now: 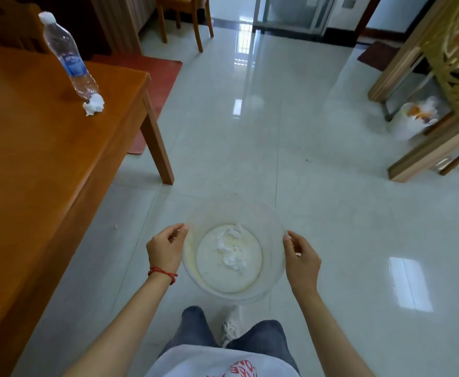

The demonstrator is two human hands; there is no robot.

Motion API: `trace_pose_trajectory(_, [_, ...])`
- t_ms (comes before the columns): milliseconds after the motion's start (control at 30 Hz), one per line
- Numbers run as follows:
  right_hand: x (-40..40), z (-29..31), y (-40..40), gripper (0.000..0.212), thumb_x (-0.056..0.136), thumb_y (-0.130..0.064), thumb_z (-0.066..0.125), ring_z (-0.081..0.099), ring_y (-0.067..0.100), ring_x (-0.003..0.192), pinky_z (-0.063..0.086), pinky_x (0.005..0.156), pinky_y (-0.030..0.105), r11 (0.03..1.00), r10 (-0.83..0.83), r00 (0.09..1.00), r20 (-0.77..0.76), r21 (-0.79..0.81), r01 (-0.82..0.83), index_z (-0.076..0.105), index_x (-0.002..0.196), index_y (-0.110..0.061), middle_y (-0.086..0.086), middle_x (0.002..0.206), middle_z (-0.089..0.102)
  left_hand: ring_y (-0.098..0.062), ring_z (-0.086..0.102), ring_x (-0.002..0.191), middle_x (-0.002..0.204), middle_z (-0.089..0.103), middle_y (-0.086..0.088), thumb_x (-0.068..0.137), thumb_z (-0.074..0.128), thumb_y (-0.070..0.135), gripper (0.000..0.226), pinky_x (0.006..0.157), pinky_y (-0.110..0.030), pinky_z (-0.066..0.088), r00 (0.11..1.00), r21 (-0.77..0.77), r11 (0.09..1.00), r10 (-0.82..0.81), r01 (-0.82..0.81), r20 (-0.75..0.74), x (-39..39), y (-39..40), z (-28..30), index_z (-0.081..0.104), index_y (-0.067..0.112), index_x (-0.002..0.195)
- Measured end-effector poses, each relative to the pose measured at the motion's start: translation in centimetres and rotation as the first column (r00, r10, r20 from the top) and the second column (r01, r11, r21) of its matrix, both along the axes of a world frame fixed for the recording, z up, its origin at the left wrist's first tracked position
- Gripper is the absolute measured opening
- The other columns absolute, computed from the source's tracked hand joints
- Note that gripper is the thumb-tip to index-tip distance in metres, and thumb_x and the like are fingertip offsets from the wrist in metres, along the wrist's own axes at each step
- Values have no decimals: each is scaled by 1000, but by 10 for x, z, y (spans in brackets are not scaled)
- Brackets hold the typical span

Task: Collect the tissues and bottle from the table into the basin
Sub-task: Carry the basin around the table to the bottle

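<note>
A clear plastic basin (272,221) hangs over the floor in front of me, held by both rims. My left hand (166,247) grips its left rim and my right hand (300,258) its right rim. Two crumpled white tissues (232,250) lie on the basin's bottom. On the wooden table (32,164) at the left stands a clear water bottle (69,54) with a blue label and white cap. A crumpled tissue (94,104) lies on the tabletop touching the bottle's base.
The table's corner leg (157,142) stands on the glossy tiled floor (318,186) beside a red mat (157,77). A wooden chair (187,17) is at the back. Carved wooden furniture (440,110) and a white bin with rubbish (416,118) are at the right.
</note>
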State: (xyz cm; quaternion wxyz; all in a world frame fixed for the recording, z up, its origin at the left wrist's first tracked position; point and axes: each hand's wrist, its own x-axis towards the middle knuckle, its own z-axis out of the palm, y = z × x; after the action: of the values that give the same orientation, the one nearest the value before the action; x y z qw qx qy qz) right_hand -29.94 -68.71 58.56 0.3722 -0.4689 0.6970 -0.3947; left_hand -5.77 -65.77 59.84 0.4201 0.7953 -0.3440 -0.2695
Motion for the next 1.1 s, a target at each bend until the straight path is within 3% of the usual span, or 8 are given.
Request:
trace_pose_trajectory(300, [39, -5, -146, 21, 88, -22, 57, 60, 1, 77, 43, 64, 2, 997, 75, 997, 25, 18, -76, 67, 104, -11, 1, 95, 69, -20, 57, 83, 98, 70, -18, 82, 60, 17, 25, 77, -26, 43, 997, 14, 996, 83, -83, -7, 35, -126, -1, 66, 0, 99])
trace_pose_trajectory(467, [78, -11, -232, 18, 87, -20, 57, 57, -10, 72, 41, 63, 1, 996, 82, 996, 28, 28, -82, 67, 100, -13, 0, 94, 68, -19, 56, 81, 96, 71, -17, 83, 59, 18, 24, 77, -26, 43, 994, 31, 994, 108, -107, -27, 71, -208, -6, 67, 1, 98])
trace_pose_trajectory(633, [112, -4, -310, 19, 88, -20, 57, 61, 5, 78, 42, 63, 1, 995, 95, 995, 24, 27, -96, 67, 102, -12, 2, 96, 69, -18, 56, 83, 97, 71, -17, 82, 60, 18, 24, 77, -25, 41, 990, 40, 990, 137, -136, -40, 104, -280, -4, 67, 2, 99])
trace_pose_trajectory(900, [145, -6, -409, 22, 88, -23, 56, 61, 7, 82, 42, 64, 0, 983, 181, 984, 4, 32, -181, 66, 104, -12, 2, 98, 69, -17, 56, 81, 94, 70, -13, 83, 60, 20, 25, 77, -26, 43, 972, 56, 976, 213, -208, -98, 133, -359, -5, 66, 4, 101])
trace_pose_trajectory(1100, [166, -11, -484, 22, 88, -22, 56, 60, 4, 80, 43, 64, 1, 939, 341, 940, 8, 52, -341, 66, 105, -11, 0, 96, 68, -22, 59, 83, 92, 71, -14, 83, 60, 19, 22, 78, -28, 45, 923, 73, 928, 371, -365, -106, 141, -399, -15, 67, 4, 98])
